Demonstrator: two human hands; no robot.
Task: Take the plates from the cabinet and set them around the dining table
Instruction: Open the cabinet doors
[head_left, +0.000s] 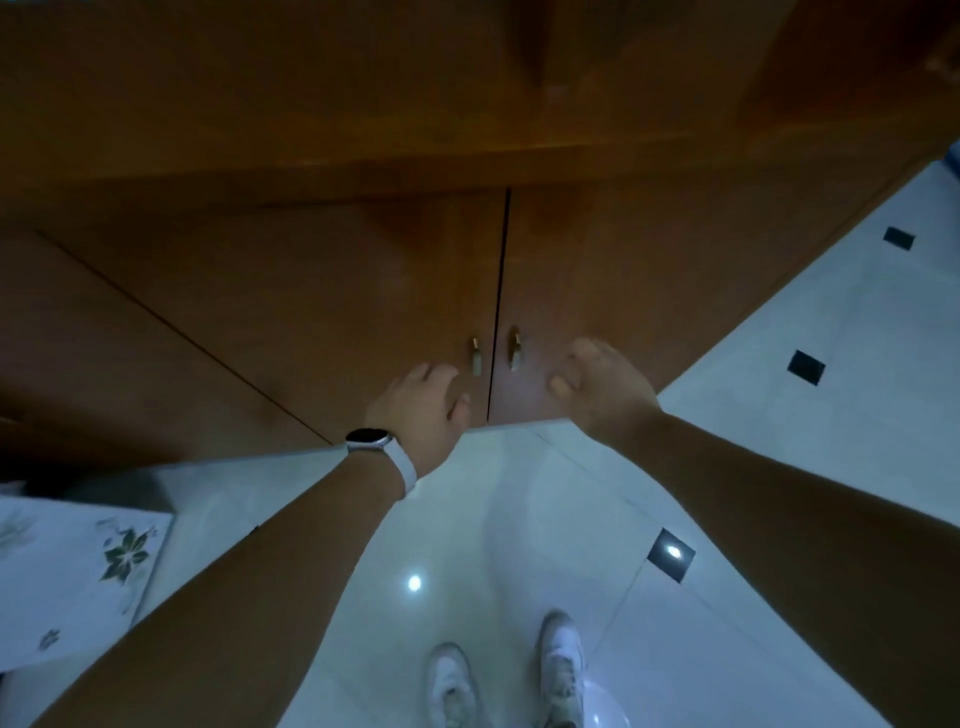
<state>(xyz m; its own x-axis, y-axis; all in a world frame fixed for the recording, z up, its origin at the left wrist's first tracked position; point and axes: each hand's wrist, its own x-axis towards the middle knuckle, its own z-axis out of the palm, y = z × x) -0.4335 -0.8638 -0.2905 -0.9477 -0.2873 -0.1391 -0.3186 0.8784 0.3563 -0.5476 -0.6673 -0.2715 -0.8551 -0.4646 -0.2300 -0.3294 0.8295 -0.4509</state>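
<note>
A brown wooden cabinet (322, 270) fills the upper view, its two lower doors closed with a dark seam between them. A brass handle (476, 355) sits on the left door and another brass handle (514, 347) on the right door. My left hand (423, 410), with a white watch on the wrist, hovers just left of and below the left handle, fingers loosely curled, holding nothing. My right hand (597, 387) hangs just right of the right handle, fingers bent and apart, holding nothing. No plates are visible.
Glossy white floor tiles (519, 519) with small black insets stretch below and to the right. A table corner with a white floral cloth (78, 571) juts in at lower left. My white shoes (561, 670) stand near the bottom edge.
</note>
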